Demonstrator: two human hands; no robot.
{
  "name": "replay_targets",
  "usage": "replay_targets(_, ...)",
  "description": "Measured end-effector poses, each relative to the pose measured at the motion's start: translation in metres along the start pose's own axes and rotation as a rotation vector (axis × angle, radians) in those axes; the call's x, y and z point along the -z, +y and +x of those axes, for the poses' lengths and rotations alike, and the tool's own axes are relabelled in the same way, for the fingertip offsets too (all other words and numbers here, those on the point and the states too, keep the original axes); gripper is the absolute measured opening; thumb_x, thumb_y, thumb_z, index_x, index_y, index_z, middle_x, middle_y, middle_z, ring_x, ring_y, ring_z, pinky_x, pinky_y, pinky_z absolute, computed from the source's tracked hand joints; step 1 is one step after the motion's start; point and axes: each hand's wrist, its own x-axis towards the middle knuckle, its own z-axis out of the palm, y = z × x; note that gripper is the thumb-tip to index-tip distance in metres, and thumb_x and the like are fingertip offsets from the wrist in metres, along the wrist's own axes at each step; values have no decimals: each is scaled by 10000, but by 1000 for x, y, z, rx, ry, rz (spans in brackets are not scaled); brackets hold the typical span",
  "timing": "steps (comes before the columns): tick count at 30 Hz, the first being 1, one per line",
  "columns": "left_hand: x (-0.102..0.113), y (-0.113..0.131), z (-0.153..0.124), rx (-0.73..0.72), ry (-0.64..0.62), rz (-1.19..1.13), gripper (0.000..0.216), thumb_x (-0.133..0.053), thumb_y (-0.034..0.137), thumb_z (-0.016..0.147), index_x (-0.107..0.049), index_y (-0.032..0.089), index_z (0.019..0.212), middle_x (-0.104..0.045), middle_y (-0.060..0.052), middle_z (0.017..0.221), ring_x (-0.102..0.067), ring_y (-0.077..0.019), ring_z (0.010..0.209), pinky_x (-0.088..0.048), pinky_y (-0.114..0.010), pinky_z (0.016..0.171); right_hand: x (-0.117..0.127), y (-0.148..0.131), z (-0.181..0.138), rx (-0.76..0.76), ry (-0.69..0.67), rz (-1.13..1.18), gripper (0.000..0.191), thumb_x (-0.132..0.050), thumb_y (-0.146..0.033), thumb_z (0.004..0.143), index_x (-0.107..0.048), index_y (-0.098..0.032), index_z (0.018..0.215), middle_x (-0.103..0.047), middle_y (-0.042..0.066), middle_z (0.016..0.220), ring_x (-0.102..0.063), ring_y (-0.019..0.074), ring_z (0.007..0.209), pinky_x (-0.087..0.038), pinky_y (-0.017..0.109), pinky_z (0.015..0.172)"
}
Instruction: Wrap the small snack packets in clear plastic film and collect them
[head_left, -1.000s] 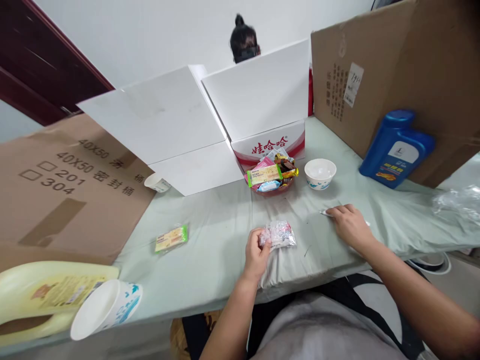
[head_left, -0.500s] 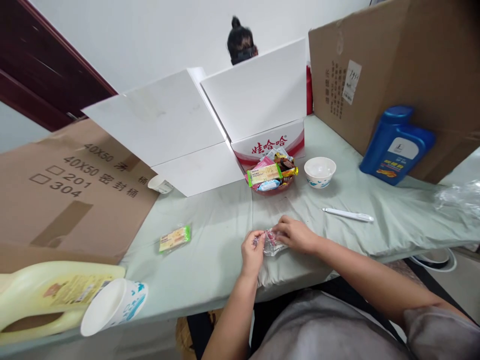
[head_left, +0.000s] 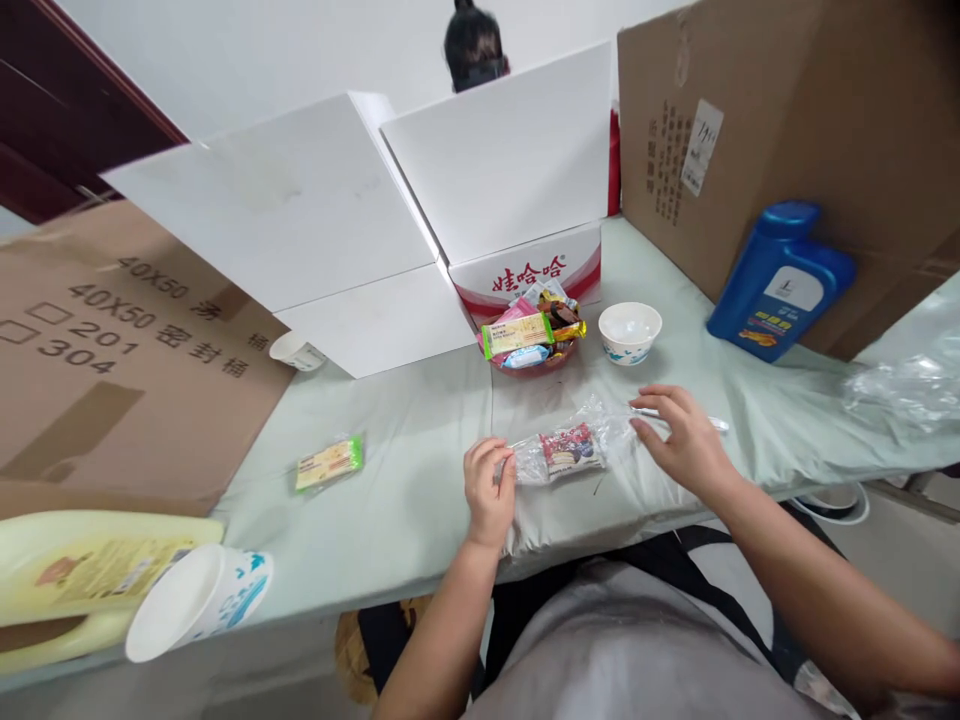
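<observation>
While our left hand (head_left: 489, 490) pinches the clear snack packet (head_left: 564, 450), our right hand (head_left: 679, 440) grasps its far end, a white pen (head_left: 716, 424) just beyond.

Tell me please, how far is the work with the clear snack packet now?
Done: the clear packet is stretched flat on the table. In hand: the left hand pinches its left end, and the right hand holds its right end, beside the white pen-like tool. Left: I cannot tell if it is opened; more snacks wait in the red bowl.
</observation>
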Motion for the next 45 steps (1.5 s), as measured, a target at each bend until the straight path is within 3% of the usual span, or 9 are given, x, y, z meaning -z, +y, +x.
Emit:
replay_targets(5, 26, 35, -11, -444, -187, 244, 160, -618, 128, 840, -652, 256, 929, -724, -9, 1013, -591, -232, 1138, -334, -451, 1045, -8, -47, 3, 428, -376, -72, 652, -687, -415, 803, -468, -218, 1385, -368, 131, 1512, -216, 346, 1428, -226, 580, 1115)
replay_targets(8, 39, 47, -24, -503, -408, 261, 196, -570, 114, 865, -659, 265, 952, -732, 1, 960, -615, -215, 1118, -295, -451, 1080, -15, -62, -12, 568, -561, -105, 561, -727, -374, 765, -575, -212, 1280, -420, 120, 1486, -231, 349, 1424, -151, 596, 1136)
replay_targets(14, 59, 46, -36, -420, -700, 292, 137, -520, 155, 902, -642, 211, 929, -654, -16, 734, -631, -187, 780, -462, -404, 887, 1, -67, -49, 246, -838, -369, 177, -640, -321, 852, -674, -148, 867, -692, 110, 768, -666, 268, 735, -490, 402, 729)
replay_targets(20, 45, 68, -22, -332, -643, 237, 167, -486, 225, 934, -648, 200, 967, -659, -57, 788, -600, -197, 740, -489, -349, 707, 11, -68, -48, 117, -884, -424, 185, -532, -273, 927, -670, -152, 953, -693, 120, 867, -683, 240, 696, -437, 315, 558)
replay_targets(26, -10, 74, -13, -273, -664, 150, 367, -418, 98, 903, -611, 236, 1184, -610, -104, 1254, -547, -278, 1178, -484, -456, 963, 0, -71, -47, 150, -847, -338, 159, -604, -263, 881, -671, -140, 957, -669, 126, 957, -672, 258, 818, -488, 331, 645)
replay_targets(30, -26, 51, -5, -143, -660, 306, 510, -607, 367, 864, -503, 249, 1350, -467, -138, 1435, -372, -389, 1347, -392, -581, 1023, 15, -60, -43, 115, -880, -220, 245, -638, -294, 852, -651, -153, 1052, -666, 120, 1023, -667, 269, 901, -506, 341, 715)
replay_targets(36, -12, 17, 13, -45, -577, 305, 146, -572, 270, 872, -674, 210, 957, -688, -83, 965, -624, -252, 937, -500, -411, 849, 34, -23, -28, -95, -687, -290, 471, -551, -388, 894, -526, -171, 1311, -644, 159, 1183, -695, 252, 822, -500, 340, 680)
replay_targets(42, 14, 23, 35, 99, -249, 219, 158, -496, 245, 893, -647, 199, 904, -676, -41, 816, -626, -181, 719, -500, -301, 683, 36, -19, -14, -99, -789, -425, 294, -602, -356, 877, -657, -178, 1103, -723, 112, 943, -689, 275, 823, -475, 343, 658)
replay_targets(45, 18, 52, 25, 38, -595, -38, 195, -484, 275, 921, -656, 225, 1000, -682, -28, 830, -641, -161, 715, -517, -264, 657, 33, -23, -10, -43, -673, -498, 192, -632, -339, 861, -690, -178, 948, -719, 114, 900, -652, 298, 909, -460, 393, 762)
